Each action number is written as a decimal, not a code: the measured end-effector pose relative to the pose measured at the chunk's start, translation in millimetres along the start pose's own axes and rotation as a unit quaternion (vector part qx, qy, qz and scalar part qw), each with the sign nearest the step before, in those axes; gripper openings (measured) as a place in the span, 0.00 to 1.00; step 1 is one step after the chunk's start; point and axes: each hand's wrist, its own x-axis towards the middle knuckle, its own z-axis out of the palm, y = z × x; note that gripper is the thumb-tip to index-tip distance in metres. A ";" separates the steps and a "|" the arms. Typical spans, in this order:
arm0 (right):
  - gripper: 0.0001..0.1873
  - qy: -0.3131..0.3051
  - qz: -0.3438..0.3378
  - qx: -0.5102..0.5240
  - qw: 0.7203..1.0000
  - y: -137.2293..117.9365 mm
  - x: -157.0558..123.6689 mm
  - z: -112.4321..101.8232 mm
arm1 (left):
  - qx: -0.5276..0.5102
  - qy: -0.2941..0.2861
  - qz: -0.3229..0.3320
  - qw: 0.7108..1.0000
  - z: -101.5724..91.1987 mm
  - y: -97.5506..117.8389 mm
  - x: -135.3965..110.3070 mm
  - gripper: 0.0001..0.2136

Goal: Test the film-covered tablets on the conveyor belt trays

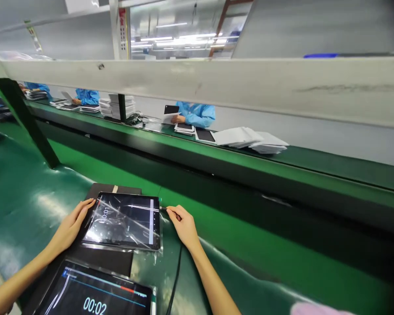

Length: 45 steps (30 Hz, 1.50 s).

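Our left hand (72, 224), left of centre low in the frame, lays its fingers along the left edge of the upper tablet (124, 222); we can't tell if it grips or just rests. Our right hand (185, 225), lower centre, is pinched narrow on a cable plug (163, 208) at that tablet's right edge; we can't tell if it's fully seated. A black cable (175, 282) runs below this hand to the bottom edge. We see the upper tablet lying screen up under shiny clear film, a sideways 00:01 on it, partly over a dark flat case (118, 262). The lower tablet (114, 297), bottom left and cut by the frame, reads 00:02. Both sit on the green work surface (16, 183). Across the upper frame we have a pale beam (200, 83); below it, upper centre, a co-worker's blue sleeve (202, 116) and, to its right, white stacks (238, 136).
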 end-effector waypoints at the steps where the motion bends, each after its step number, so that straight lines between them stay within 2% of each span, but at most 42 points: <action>1: 0.27 -0.003 -0.001 -0.001 1.000 4.0 0.8 -0.4 | 0.012 0.004 0.003 1.000 3.5 0.7 0.9 0.24; 8: 0.22 -0.018 0.002 0.000 1.000 24.9 2.2 -5.8 | 0.064 0.024 0.035 0.997 20.3 -1.8 2.9 0.22; 17: 0.20 -0.042 0.002 0.003 0.999 27.1 6.7 -6.7 | 0.063 0.026 0.035 0.997 25.0 -5.4 7.8 0.21; 21: 0.22 -0.029 0.007 0.013 0.999 18.2 10.9 6.7 | 0.022 0.021 0.022 0.999 19.1 -3.6 12.5 0.23; 26: 0.24 -0.027 0.007 0.028 0.999 -4.5 8.8 36.9 | -0.133 0.097 -0.046 0.985 8.2 -14.6 16.3 0.29; 28: 0.25 -0.024 0.018 0.033 0.999 -12.4 4.1 48.7 | -0.171 0.102 -0.053 0.978 2.7 -19.8 17.4 0.30; 34: 0.28 0.006 0.072 0.023 0.997 -23.0 -7.6 72.4 | -0.028 0.050 -0.019 0.998 -21.4 -17.4 11.6 0.30; 36: 0.29 0.008 0.085 0.014 0.996 -26.0 -9.8 76.8 | 0.059 0.004 0.018 0.998 -27.6 -9.2 2.6 0.29; 39: 0.32 0.009 0.099 0.000 0.995 -32.0 -13.6 81.6 | 0.180 -0.085 0.123 0.972 -33.4 12.7 -14.9 0.23; 42: 0.35 0.011 0.107 -0.013 0.994 -37.7 -18.6 83.3 | 0.192 -0.160 0.228 0.941 -39.8 38.3 -28.9 0.20; 43: 0.36 0.013 0.110 -0.017 0.994 -39.0 -20.3 82.8 | 0.183 -0.166 0.243 0.938 -42.9 44.1 -31.5 0.21; 45: 0.37 0.014 0.119 -0.024 0.993 -40.2 -23.4 80.5 | 0.169 -0.130 0.233 0.949 -50.6 47.7 -33.5 0.23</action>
